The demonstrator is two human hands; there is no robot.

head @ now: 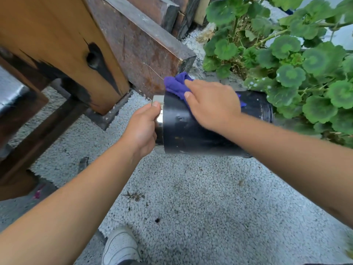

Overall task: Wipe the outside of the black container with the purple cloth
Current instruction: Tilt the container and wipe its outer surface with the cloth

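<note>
Head view is showing you, mid-frame, gripping the chrome rim (159, 119) of the sideways black container (191, 129) with your left hand (142, 129) while your right hand (212, 106) is pressing the soft purple cloth (176, 85) onto its stiff, probably slippery wall.

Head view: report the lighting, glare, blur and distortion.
Head view: soft, even daylight, no hard shadows; bright glare on the black container's silver rim beside the left hand; wide-angle bending stretches the forearms; edges smear, centre stays sharp around the right hand and purple cloth.

Container (191, 129) glossy black, silver rim; cloth (176, 85) purple; leaves (290, 73) green, dark-ringed; shoe (120, 245) white.
</note>
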